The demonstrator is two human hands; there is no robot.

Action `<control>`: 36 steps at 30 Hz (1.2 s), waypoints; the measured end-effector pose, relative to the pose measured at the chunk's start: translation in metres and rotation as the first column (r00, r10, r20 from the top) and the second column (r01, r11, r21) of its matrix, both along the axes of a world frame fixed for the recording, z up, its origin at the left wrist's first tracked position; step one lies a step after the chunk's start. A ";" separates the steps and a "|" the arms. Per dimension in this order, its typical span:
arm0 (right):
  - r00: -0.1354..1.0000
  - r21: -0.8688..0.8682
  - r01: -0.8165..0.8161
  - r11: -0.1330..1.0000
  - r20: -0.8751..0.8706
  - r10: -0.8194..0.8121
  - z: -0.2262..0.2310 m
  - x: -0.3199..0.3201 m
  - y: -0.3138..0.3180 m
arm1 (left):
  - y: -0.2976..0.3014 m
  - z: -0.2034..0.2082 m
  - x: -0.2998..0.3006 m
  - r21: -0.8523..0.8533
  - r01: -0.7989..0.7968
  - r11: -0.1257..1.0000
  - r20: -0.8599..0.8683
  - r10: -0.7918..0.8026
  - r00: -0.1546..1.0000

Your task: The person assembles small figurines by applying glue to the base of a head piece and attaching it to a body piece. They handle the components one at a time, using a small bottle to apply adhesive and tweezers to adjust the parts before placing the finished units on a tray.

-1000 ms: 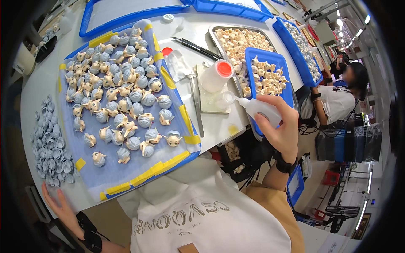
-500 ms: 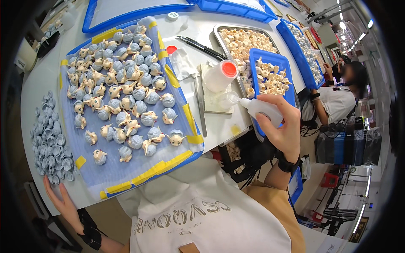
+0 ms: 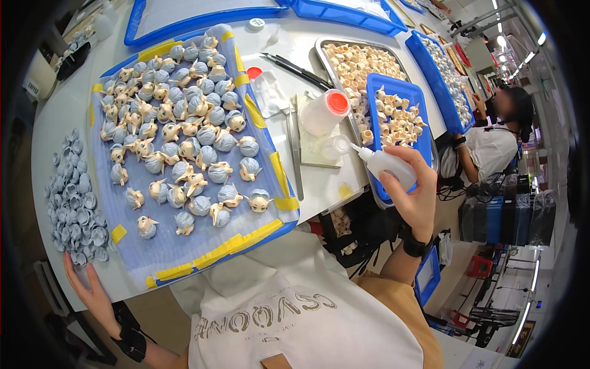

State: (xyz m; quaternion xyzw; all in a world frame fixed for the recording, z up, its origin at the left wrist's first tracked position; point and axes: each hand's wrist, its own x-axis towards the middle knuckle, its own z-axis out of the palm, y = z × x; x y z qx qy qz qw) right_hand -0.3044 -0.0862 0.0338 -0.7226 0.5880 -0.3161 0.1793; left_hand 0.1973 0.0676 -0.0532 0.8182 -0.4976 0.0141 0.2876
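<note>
My right hand (image 3: 410, 194) grips a small white squeeze bottle (image 3: 388, 167), its narrow nozzle tilted toward a little clear cup (image 3: 335, 147) on a pad (image 3: 318, 155). A larger translucent bottle with a red top (image 3: 324, 113) stands on that pad too. At the left table edge my left hand (image 3: 92, 292) lies with fingers stretched, its fingertips beside a pile of hollow grey-blue hair pieces (image 3: 78, 206). Between the hands, a cloth-lined blue tray (image 3: 138, 249) carries many small doll heads with grey-blue hair (image 3: 190, 147).
A metal tray of cream face shells (image 3: 362, 64) holds a smaller blue tray (image 3: 413, 98) of similar pieces. Tweezers (image 3: 295, 157) and black pens (image 3: 298, 71) lie nearby. Another long blue tray (image 3: 410, 46) sits at the right, near a seated person (image 3: 495, 144).
The squeeze bottle in my right hand has drawn back slightly right, its nozzle now apart from the clear cup. My left hand stays by the hair pieces.
</note>
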 end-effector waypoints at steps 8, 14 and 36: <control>1.000 -0.016 -0.005 1.000 0.009 0.005 -0.004 -0.001 0.000 | 0.001 -0.006 0.003 -0.011 0.007 1.000 0.021 -0.006 1.000; 0.997 -0.044 0.038 0.998 0.065 -0.035 -0.009 -0.002 0.005 | 0.000 -0.006 0.001 -0.026 0.017 1.000 0.035 -0.016 0.999; 0.976 -0.284 0.080 0.955 0.216 -0.017 -0.037 0.109 -0.018 | -0.001 -0.003 -0.011 -0.116 -0.085 0.990 -0.060 0.079 0.995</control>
